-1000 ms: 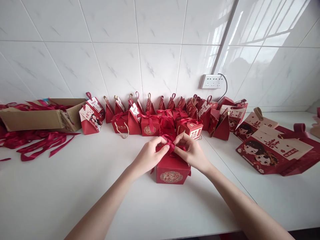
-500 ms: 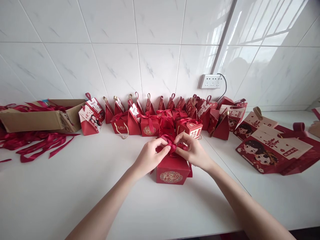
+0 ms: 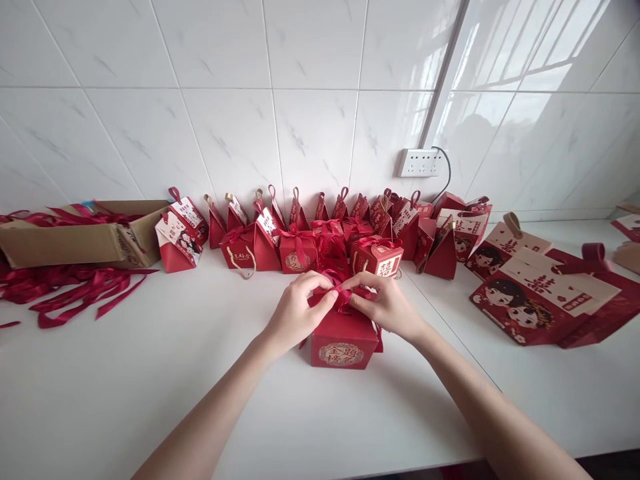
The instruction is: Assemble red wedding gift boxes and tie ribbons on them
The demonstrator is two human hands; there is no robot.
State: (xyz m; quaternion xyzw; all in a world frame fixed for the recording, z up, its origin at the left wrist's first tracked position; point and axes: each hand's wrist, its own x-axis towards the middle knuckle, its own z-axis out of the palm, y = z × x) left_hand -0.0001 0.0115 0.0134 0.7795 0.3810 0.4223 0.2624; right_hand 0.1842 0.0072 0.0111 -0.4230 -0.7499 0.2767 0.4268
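Note:
A red gift box (image 3: 344, 345) with a gold round emblem on its front stands upright on the white table (image 3: 260, 413). On its top sits a dark red ribbon (image 3: 343, 300), gathered into loops. My left hand (image 3: 306, 303) pinches the ribbon from the left, thumb and forefinger together. From the right, my right hand (image 3: 383, 303) pinches the same ribbon, its fingertips close to those of the left. Between the fingertips the ribbon's exact shape is partly hidden.
Behind stand several finished-looking red boxes, among them a bow-tied box (image 3: 298, 253) and a box with a rope handle (image 3: 377, 257). A cardboard box (image 3: 65, 245) of ribbons is at left, loose ribbons (image 3: 75, 293) before it. Flat-faced gift bags (image 3: 530, 300) stand right. A power strip (image 3: 421, 163) hangs on the wall.
Both hands keep pinching the ribbon, and the right forefinger has shifted slightly down and left toward the left fingertips. The box has stayed in place; the view has moved slightly.

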